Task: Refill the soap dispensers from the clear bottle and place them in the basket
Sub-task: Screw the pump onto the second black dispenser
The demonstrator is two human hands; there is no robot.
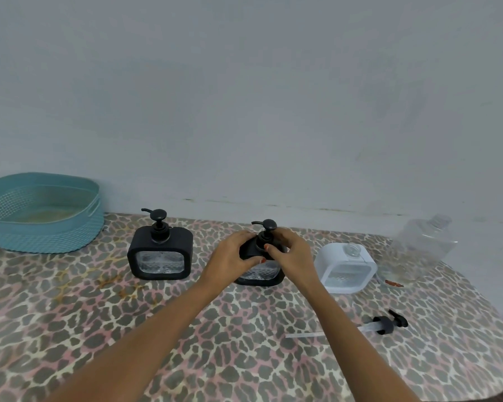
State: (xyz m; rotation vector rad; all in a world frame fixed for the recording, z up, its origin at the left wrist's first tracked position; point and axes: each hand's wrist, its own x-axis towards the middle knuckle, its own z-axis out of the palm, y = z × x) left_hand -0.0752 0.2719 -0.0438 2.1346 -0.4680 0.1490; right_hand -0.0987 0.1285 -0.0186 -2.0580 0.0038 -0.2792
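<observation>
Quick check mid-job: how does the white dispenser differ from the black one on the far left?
The white dispenser has a bare open neck; the left black dispenser carries its pump. The white dispenser stands beside the clear bottle, the left black dispenser nearer the basket. Both stand upright, squarish, with a clear patterned window. Neither is held: left hand and right hand grip the middle dispenser.
</observation>
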